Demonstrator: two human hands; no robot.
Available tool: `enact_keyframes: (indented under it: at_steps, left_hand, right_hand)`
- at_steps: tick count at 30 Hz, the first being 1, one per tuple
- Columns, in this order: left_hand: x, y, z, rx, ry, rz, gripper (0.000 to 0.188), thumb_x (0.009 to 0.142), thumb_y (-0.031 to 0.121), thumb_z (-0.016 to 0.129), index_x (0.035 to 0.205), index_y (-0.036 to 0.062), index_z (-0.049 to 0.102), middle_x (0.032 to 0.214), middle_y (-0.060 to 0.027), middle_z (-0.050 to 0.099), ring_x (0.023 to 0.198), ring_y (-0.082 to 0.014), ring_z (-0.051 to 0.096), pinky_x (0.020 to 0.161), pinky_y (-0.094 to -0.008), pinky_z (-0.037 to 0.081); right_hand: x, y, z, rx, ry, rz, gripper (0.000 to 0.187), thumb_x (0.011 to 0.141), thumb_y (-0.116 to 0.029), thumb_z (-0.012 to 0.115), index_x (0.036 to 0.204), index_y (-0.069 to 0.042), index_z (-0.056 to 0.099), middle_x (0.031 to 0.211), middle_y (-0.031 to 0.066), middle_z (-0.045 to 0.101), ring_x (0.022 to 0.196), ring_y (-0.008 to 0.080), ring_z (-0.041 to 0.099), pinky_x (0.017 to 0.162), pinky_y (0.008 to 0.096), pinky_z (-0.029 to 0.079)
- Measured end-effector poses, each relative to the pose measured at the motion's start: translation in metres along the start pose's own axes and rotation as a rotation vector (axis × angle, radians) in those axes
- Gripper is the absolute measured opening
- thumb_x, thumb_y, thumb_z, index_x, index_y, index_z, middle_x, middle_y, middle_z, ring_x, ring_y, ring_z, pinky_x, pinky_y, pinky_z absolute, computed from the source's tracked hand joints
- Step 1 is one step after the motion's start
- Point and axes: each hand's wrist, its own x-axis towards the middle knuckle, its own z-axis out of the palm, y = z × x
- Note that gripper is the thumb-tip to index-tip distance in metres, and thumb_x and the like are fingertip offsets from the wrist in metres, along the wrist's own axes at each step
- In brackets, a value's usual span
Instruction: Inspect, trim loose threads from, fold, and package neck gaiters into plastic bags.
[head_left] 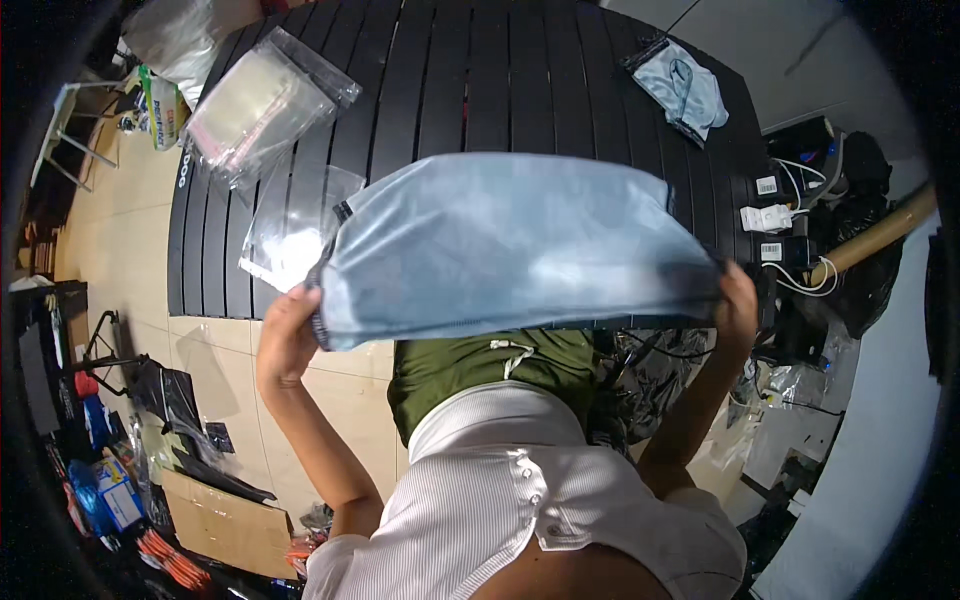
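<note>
Stretched between my two hands is a light blue-grey cloth garment (510,240) with dark stitching along its edges; its exact kind I cannot tell. My left hand (288,335) is closed around its near left corner. At the near right corner my right hand (737,305) pinches the dark edge, slightly blurred. The cloth spreads above the near part of a black slatted table (430,90) and hides some of it. Beside its left end lies a clear plastic bag (290,225) with a bright glare.
A stack of clear plastic bags (250,105) lies at the table's far left. Another blue garment (680,88), folded, is at the far right. White chargers with cables (770,217) are beside the table's right edge. A cardboard piece (225,525) rests on the floor at lower left.
</note>
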Motion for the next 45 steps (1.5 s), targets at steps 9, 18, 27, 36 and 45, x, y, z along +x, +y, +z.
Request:
enact_keyframes:
  at_steps: [9, 18, 27, 36, 45]
  left_hand:
    - [0.084, 0.052, 0.021, 0.043, 0.224, -0.056, 0.027, 0.083, 0.031, 0.058, 0.095, 0.0076, 0.061, 0.089, -0.0046, 0.062, 0.084, -0.0148, 0.056, 0.078, -0.0249, 0.041]
    - [0.113, 0.009, 0.018, 0.365, 0.048, -0.057, 0.030, 0.083, 0.028, 0.061, 0.102, 0.0040, 0.058, 0.084, -0.0011, 0.061, 0.072, -0.0065, 0.053, 0.066, -0.0180, 0.040]
    - [0.090, -0.022, 0.072, 1.037, 0.332, 0.930, 0.017, 0.081, 0.009, 0.061, 0.097, 0.0059, 0.065, 0.090, -0.0070, 0.063, 0.078, -0.0138, 0.053, 0.065, -0.0248, 0.041]
    - [0.081, -0.067, 0.112, 0.984, -0.037, 0.703, 0.012, 0.077, 0.009, 0.061, 0.089, 0.0058, 0.065, 0.086, -0.0071, 0.063, 0.082, -0.0242, 0.053, 0.076, -0.0320, 0.040]
    - [0.081, -0.070, 0.107, 1.061, -0.041, 0.799, 0.015, 0.077, 0.008, 0.062, 0.091, 0.0073, 0.064, 0.087, -0.0055, 0.062, 0.083, -0.0231, 0.053, 0.078, -0.0321, 0.039]
  right_hand:
    - [0.077, -0.041, 0.022, 0.669, -0.120, 0.276, 0.026, 0.084, -0.025, 0.057, 0.097, -0.002, 0.059, 0.098, 0.0070, 0.060, 0.088, 0.0178, 0.058, 0.080, 0.0313, 0.046]
    - [0.100, 0.009, 0.039, 0.481, -0.347, 0.171, 0.023, 0.087, -0.015, 0.055, 0.102, 0.002, 0.055, 0.092, 0.0077, 0.062, 0.078, 0.0113, 0.060, 0.070, 0.0229, 0.048]
    - [0.021, -0.036, 0.112, -0.295, 0.002, -0.477, 0.018, 0.081, -0.010, 0.060, 0.098, -0.005, 0.061, 0.088, 0.0040, 0.063, 0.078, 0.0099, 0.057, 0.071, 0.0224, 0.044]
    - [-0.059, -0.038, 0.193, -0.335, -0.637, -0.822, 0.016, 0.066, -0.010, 0.070, 0.080, -0.007, 0.065, 0.085, 0.0048, 0.059, 0.082, 0.0233, 0.051, 0.074, 0.0333, 0.042]
    - [-0.057, -0.037, 0.180, -0.253, -0.579, -0.743, 0.010, 0.068, -0.004, 0.067, 0.076, -0.003, 0.060, 0.083, 0.0066, 0.057, 0.079, 0.0234, 0.051, 0.071, 0.0312, 0.041]
